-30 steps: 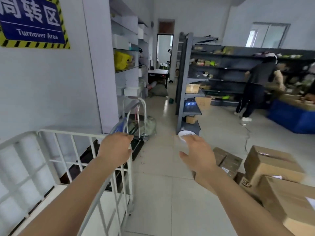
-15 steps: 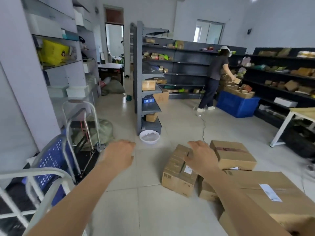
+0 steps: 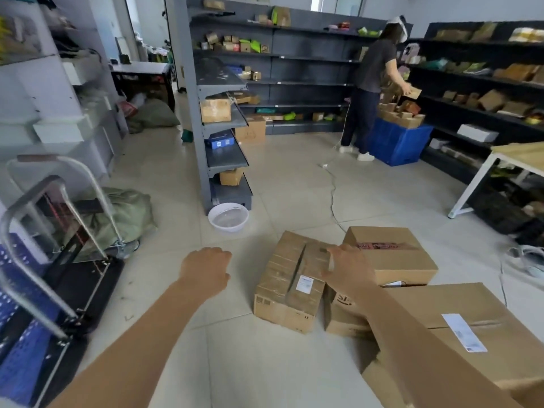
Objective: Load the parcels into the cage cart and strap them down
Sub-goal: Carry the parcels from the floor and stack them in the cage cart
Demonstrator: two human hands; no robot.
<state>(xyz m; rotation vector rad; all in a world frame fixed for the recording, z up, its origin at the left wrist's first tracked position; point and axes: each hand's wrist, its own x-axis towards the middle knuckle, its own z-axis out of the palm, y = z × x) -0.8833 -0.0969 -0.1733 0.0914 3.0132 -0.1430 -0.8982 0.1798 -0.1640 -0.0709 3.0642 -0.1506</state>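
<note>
I have both arms stretched out over the tiled floor [image 3: 259, 363], bare to the elbow. My left hand [image 3: 206, 270] hangs above the tiles just left of the parcels, fingers loosely curled, with nothing in it. My right hand [image 3: 347, 269] is spread wide, thumb out to the left, over the far right edge of the taped box [image 3: 290, 278]. I cannot tell from here whether the fingertips are actually pressing on the cardboard, but they are not closed around anything. The taped box lies on the floor with a small white label on its top and a dark seam running along it. Just to its right, touching or nearly so, is the low box [image 3: 341, 316] with black print on its side, and behind that is the rear box [image 3: 391, 254], sealed with red-printed tape. The big box [image 3: 477, 325] fills the lower right, nearest me, with a long white label on top, and my right forearm crosses in front of it. To my left stands a trolley [image 3: 94, 287] with a black deck and an upright metal handle, a blue perforated panel [image 3: 26, 348] beside it and a green sack [image 3: 123, 213] behind. A white basin [image 3: 228, 216] sits on the floor at the foot of the grey shelving [image 3: 223, 154]. A pale cable [image 3: 332, 189] trails across the tiles toward a person [image 3: 371, 83] handling small cartons at a blue crate [image 3: 397, 142]. A white-legged counter [image 3: 518, 153] stands at the right.
</note>
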